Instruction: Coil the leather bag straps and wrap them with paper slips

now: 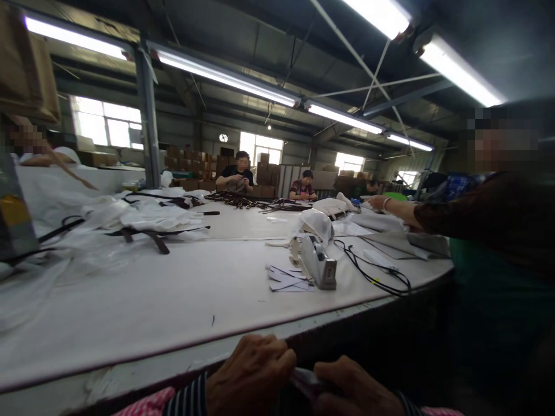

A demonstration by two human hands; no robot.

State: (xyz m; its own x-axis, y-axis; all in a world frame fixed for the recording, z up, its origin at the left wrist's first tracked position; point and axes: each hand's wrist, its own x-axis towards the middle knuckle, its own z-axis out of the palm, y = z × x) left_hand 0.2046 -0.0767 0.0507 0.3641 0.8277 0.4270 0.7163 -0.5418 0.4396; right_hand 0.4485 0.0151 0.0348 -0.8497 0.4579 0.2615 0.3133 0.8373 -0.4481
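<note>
Left hand (251, 368), right hand (356, 386) — each grip clenched on a whitish piece (306, 378), possibly plastic

a single view, from a camera worn on the person's head — it looks out over the near edge of the white table (130, 312) and faces forward across it. the aim is more level than steep: ceiling lights (229, 78) run through the upper part, and the far windows (251, 141) sit above mid-height. nearest the lens, at the bottom edge, are the left hand (249, 375) and the right hand (358, 384), seen from above and behind. the tape dispenser (325, 271) stands at middle range, right of centre — well beyond it, small, are people across the table. a co-worker (489, 214) looms close at the right edge.
</note>
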